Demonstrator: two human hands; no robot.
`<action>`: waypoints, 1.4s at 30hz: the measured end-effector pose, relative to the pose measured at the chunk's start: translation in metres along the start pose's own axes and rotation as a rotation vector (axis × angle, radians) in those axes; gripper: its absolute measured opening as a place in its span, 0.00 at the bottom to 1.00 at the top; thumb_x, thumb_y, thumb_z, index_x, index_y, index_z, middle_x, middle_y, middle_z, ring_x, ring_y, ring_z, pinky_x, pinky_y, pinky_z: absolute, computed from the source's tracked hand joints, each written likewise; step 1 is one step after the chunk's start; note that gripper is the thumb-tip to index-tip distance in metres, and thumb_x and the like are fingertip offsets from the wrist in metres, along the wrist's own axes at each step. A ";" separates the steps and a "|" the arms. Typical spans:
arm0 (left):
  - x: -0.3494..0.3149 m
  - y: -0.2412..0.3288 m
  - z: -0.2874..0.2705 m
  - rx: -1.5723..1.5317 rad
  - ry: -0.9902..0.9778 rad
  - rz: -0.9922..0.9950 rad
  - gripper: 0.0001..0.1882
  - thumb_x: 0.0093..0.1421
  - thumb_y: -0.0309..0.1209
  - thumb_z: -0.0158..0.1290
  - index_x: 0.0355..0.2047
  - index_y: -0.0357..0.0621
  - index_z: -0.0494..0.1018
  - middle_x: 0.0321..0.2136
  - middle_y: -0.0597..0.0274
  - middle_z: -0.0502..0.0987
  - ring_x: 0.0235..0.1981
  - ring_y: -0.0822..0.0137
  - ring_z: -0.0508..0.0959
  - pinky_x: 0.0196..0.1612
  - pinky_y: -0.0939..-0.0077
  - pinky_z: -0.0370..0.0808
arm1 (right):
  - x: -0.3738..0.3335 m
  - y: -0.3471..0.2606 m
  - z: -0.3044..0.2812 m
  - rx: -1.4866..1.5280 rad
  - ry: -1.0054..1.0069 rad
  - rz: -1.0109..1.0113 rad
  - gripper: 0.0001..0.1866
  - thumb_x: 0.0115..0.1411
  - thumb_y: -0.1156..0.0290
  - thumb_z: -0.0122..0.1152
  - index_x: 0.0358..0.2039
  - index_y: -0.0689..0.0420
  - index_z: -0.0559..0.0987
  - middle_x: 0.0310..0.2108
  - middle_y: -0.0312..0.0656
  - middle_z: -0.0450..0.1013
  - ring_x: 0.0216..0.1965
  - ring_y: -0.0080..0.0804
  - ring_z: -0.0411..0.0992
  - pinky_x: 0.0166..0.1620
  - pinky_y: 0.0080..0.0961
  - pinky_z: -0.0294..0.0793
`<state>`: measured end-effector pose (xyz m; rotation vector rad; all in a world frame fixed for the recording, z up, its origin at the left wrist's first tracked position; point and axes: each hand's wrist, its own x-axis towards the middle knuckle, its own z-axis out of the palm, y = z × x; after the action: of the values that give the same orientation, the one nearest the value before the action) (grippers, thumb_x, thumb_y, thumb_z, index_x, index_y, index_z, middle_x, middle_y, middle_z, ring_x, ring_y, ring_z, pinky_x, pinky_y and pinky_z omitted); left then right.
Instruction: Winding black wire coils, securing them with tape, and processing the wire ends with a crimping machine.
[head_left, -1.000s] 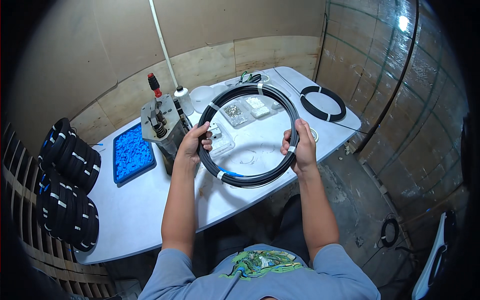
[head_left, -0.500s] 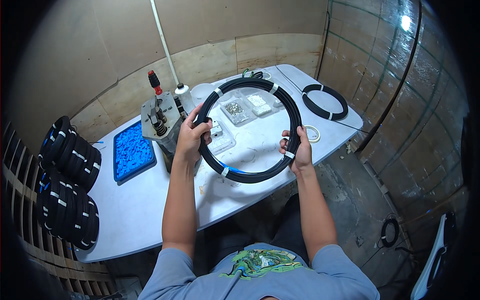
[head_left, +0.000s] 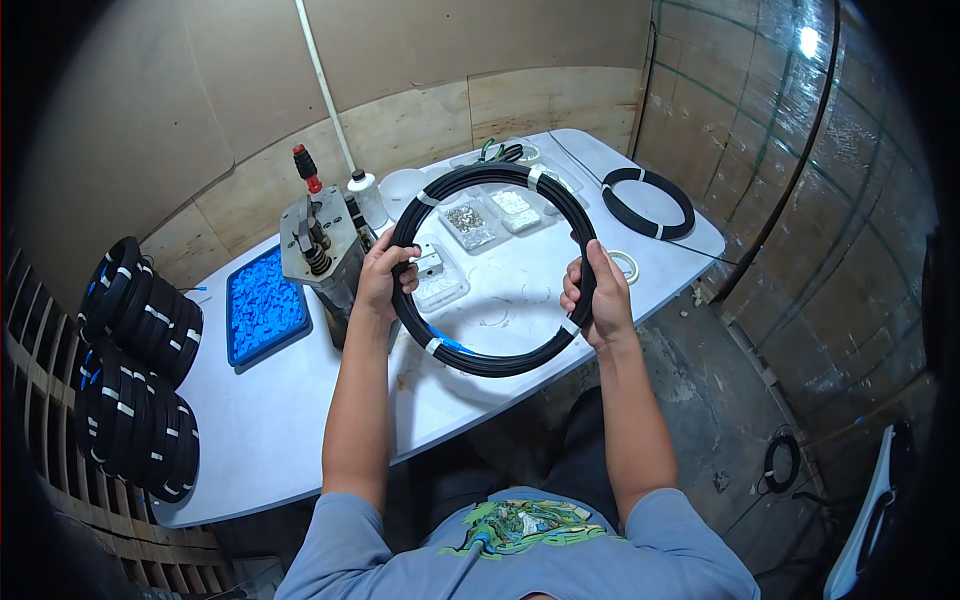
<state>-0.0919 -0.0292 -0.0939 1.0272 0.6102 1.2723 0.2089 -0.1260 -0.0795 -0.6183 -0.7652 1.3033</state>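
Note:
Between my hands, above the white table (head_left: 440,415), I hold up a large black cable coil (head_left: 502,364) bound with strips of white tape. A short blue piece shows along its lower left part. My left hand (head_left: 383,272) grips the coil's left side, thumb over the front. On the right side, my right hand (head_left: 600,295) is closed around it, thumb along the outer edge. Through the ring I see the tabletop and a clear tray (head_left: 441,285) holding a small white block.
At the left, taped black coils (head_left: 140,420) are stacked. A blue tray (head_left: 265,355) of blue pieces stands beside a metal bench machine (head_left: 325,250). Further back are tubs of small parts (head_left: 468,222). Another coil (head_left: 648,203) and a tape roll (head_left: 624,267) lie to the right.
The held coil has dropped slightly toward me and turned a little, its tape strips shifting leftward. My left hand has moved slightly with it; both hands keep hold.

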 end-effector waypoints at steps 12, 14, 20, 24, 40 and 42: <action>-0.001 0.020 0.020 -0.048 0.084 0.169 0.32 0.66 0.42 0.54 0.64 0.37 0.60 0.46 0.55 0.78 0.43 0.64 0.80 0.43 0.73 0.78 | 0.002 0.023 -0.007 0.220 0.078 -0.073 0.20 0.61 0.75 0.53 0.55 0.51 0.70 0.17 0.29 0.58 0.16 0.17 0.57 0.19 0.18 0.61; -0.009 0.002 0.024 -0.130 0.084 0.194 0.35 0.68 0.45 0.51 0.66 0.37 0.54 0.51 0.55 0.74 0.50 0.60 0.77 0.49 0.63 0.75 | 0.001 0.024 0.000 0.240 0.095 -0.151 0.20 0.61 0.75 0.54 0.55 0.51 0.69 0.18 0.29 0.58 0.17 0.18 0.58 0.19 0.18 0.62; -0.059 -0.056 0.097 -0.252 0.211 -0.085 0.28 0.65 0.33 0.55 0.60 0.47 0.55 0.46 0.53 0.72 0.46 0.56 0.78 0.45 0.54 0.77 | -0.001 0.042 0.015 0.388 0.143 -0.361 0.25 0.59 0.77 0.51 0.57 0.45 0.65 0.23 0.31 0.59 0.19 0.20 0.58 0.23 0.22 0.64; -0.051 -0.055 0.107 -0.409 0.288 0.034 0.20 0.62 0.19 0.47 0.52 0.49 0.57 0.29 0.63 0.66 0.25 0.71 0.69 0.33 0.67 0.74 | -0.006 0.055 0.007 0.362 -0.041 -0.368 0.24 0.61 0.75 0.54 0.58 0.47 0.65 0.26 0.32 0.63 0.24 0.24 0.65 0.32 0.30 0.71; -0.018 0.020 0.035 0.031 0.249 -0.066 0.31 0.62 0.27 0.58 0.61 0.46 0.55 0.26 0.64 0.68 0.20 0.74 0.66 0.22 0.77 0.67 | -0.008 0.002 0.007 -0.121 -0.013 -0.153 0.32 0.73 0.60 0.40 0.73 0.44 0.44 0.30 0.43 0.71 0.22 0.27 0.72 0.25 0.25 0.76; -0.016 0.015 0.024 -0.025 0.244 -0.106 0.32 0.62 0.29 0.58 0.62 0.46 0.54 0.25 0.63 0.68 0.20 0.74 0.66 0.22 0.78 0.67 | -0.011 -0.003 0.015 -0.137 0.012 -0.129 0.31 0.73 0.60 0.40 0.72 0.44 0.45 0.30 0.43 0.72 0.21 0.26 0.73 0.24 0.23 0.76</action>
<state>-0.0826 -0.0519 -0.0722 0.8141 0.8219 1.3180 0.1977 -0.1376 -0.0692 -0.6741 -0.8761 1.1345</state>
